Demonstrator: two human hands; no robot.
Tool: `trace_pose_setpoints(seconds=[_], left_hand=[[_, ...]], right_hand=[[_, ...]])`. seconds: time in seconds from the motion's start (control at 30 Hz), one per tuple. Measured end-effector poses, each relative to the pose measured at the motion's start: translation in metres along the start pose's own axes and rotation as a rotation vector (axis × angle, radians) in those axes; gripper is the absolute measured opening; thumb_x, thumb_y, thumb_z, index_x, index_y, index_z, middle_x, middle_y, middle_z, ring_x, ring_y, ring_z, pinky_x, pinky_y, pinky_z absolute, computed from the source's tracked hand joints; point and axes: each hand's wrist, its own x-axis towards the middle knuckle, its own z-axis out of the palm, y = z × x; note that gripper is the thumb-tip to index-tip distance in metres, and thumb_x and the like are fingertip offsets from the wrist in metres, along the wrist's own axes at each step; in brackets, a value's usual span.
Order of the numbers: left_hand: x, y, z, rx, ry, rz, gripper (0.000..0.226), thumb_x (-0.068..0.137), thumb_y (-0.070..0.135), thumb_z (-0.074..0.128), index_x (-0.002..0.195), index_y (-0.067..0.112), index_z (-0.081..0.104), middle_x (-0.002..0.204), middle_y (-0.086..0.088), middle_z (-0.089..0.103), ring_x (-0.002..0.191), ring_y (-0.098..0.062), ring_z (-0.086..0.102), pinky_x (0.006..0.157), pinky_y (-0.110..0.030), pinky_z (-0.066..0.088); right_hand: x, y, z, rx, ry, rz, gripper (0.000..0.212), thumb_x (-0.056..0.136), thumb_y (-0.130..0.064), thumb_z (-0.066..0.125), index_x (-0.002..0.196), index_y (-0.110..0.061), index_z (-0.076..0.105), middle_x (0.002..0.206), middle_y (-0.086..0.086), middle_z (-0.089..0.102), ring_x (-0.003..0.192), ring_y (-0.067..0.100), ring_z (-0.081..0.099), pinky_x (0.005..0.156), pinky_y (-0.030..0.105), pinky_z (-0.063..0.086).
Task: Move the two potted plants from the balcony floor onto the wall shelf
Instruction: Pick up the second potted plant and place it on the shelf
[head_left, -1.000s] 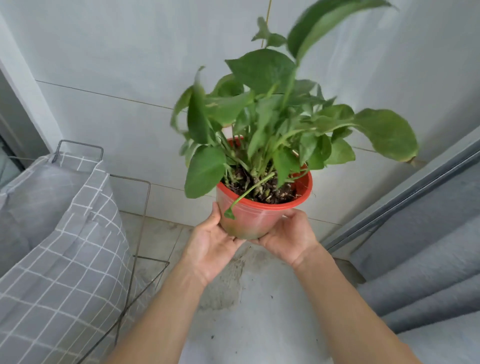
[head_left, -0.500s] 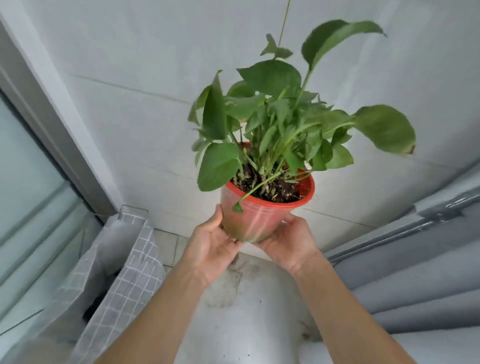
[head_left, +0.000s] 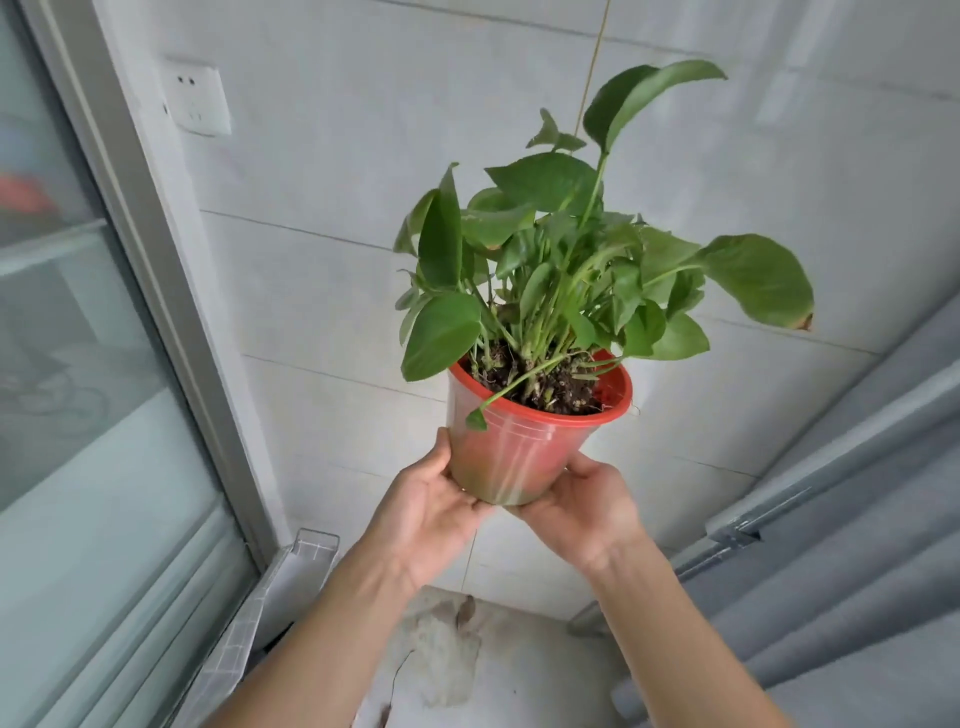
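Note:
A potted plant with broad green leaves grows from dark soil in a red plastic pot (head_left: 514, 447). I hold the pot up in front of the white tiled wall, well above the floor. My left hand (head_left: 431, 499) cups the pot's lower left side and my right hand (head_left: 587, 506) cups its lower right side and base. The pot tilts slightly to the right. No wall shelf and no second plant are in view.
A glass sliding door with a grey frame (head_left: 156, 291) fills the left. A white wall socket (head_left: 200, 101) sits high on the wall. A checked fabric hamper (head_left: 270, 592) stands low left. Grey curtain folds (head_left: 857, 571) hang at right. A thin cord (head_left: 592, 78) hangs above the plant.
Both hands have raised the pot higher along the wall, and my view has tilted up and left: the hamper has dropped low in view and the glass door and socket have come in.

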Motion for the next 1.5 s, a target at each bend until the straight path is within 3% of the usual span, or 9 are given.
trace_pose_setpoints(seconds=[0.2, 0.47, 0.63, 0.73, 0.9, 1.0, 1.2, 1.37, 1.5], left_hand=[[-0.036, 0.026, 0.075, 0.073, -0.071, -0.003, 0.049, 0.101, 0.038, 0.048, 0.138, 0.005, 0.051, 0.133, -0.021, 0.064, 0.120, -0.034, 0.063, 0.102, -0.047, 0.051], [-0.076, 0.035, 0.172, 0.064, -0.178, -0.110, 0.060, 0.102, 0.040, 0.045, 0.135, -0.009, 0.047, 0.132, -0.033, 0.059, 0.125, -0.043, 0.056, 0.103, -0.052, 0.046], [-0.099, 0.026, 0.229, 0.051, -0.248, -0.148, 0.063, 0.101, 0.039, 0.046, 0.138, -0.012, 0.043, 0.136, -0.035, 0.054, 0.129, -0.045, 0.051, 0.108, -0.053, 0.041], [-0.112, 0.013, 0.257, 0.060, -0.297, -0.159, 0.063, 0.101, 0.039, 0.047, 0.137, -0.012, 0.043, 0.134, -0.036, 0.055, 0.127, -0.046, 0.052, 0.106, -0.053, 0.042], [-0.133, -0.020, 0.299, 0.061, -0.381, -0.217, 0.064, 0.101, 0.039, 0.047, 0.138, -0.013, 0.040, 0.134, -0.037, 0.054, 0.128, -0.048, 0.051, 0.112, -0.053, 0.038], [-0.147, -0.047, 0.318, 0.082, -0.431, -0.254, 0.065, 0.101, 0.040, 0.046, 0.139, -0.013, 0.039, 0.135, -0.038, 0.053, 0.128, -0.049, 0.050, 0.112, -0.054, 0.037], [-0.167, -0.096, 0.329, 0.134, -0.496, -0.314, 0.063, 0.101, 0.041, 0.045, 0.135, -0.012, 0.042, 0.129, -0.038, 0.058, 0.120, -0.049, 0.057, 0.090, -0.057, 0.050], [-0.173, -0.119, 0.339, 0.134, -0.552, -0.393, 0.064, 0.100, 0.040, 0.047, 0.143, -0.007, 0.037, 0.138, -0.036, 0.052, 0.128, -0.050, 0.051, 0.105, -0.058, 0.043], [-0.179, -0.131, 0.351, 0.157, -0.606, -0.464, 0.061, 0.100, 0.037, 0.047, 0.144, -0.005, 0.038, 0.139, -0.034, 0.052, 0.129, -0.048, 0.050, 0.111, -0.057, 0.038]], right_hand=[[-0.063, -0.018, 0.068, -0.015, 0.012, -0.082, 0.051, 0.103, -0.024, 0.025, 0.122, 0.006, 0.061, 0.120, 0.033, 0.066, 0.099, 0.051, 0.069, 0.083, 0.061, 0.050], [-0.158, -0.053, 0.130, -0.024, 0.008, -0.176, 0.053, 0.103, -0.026, 0.025, 0.131, 0.012, 0.050, 0.133, 0.039, 0.053, 0.127, 0.055, 0.045, 0.105, 0.068, 0.032], [-0.215, -0.073, 0.156, -0.036, -0.013, -0.228, 0.052, 0.103, -0.025, 0.025, 0.125, 0.015, 0.049, 0.124, 0.044, 0.053, 0.132, 0.054, 0.038, 0.094, 0.069, 0.031], [-0.249, -0.084, 0.160, -0.049, -0.003, -0.276, 0.054, 0.103, -0.026, 0.024, 0.133, 0.015, 0.045, 0.144, 0.038, 0.042, 0.137, 0.054, 0.033, 0.100, 0.068, 0.028], [-0.314, -0.098, 0.155, -0.032, -0.031, -0.336, 0.057, 0.103, -0.029, 0.025, 0.117, 0.023, 0.045, 0.137, 0.041, 0.043, 0.129, 0.056, 0.037, 0.097, 0.071, 0.030], [-0.352, -0.103, 0.144, -0.015, -0.034, -0.388, 0.055, 0.102, -0.027, 0.025, 0.121, 0.020, 0.047, 0.141, 0.041, 0.042, 0.135, 0.056, 0.035, 0.111, 0.068, 0.025], [-0.405, -0.097, 0.117, -0.032, 0.045, -0.506, 0.051, 0.100, -0.018, 0.026, 0.134, 0.014, 0.047, 0.145, 0.039, 0.042, 0.137, 0.054, 0.034, 0.113, 0.068, 0.022], [-0.440, -0.087, 0.110, -0.023, 0.098, -0.596, 0.047, 0.099, -0.015, 0.027, 0.128, 0.014, 0.051, 0.138, 0.040, 0.048, 0.135, 0.054, 0.037, 0.101, 0.071, 0.029], [-0.462, -0.078, 0.112, -0.002, 0.156, -0.686, 0.047, 0.098, -0.013, 0.028, 0.128, 0.014, 0.051, 0.130, 0.042, 0.050, 0.135, 0.054, 0.038, 0.105, 0.070, 0.028]])
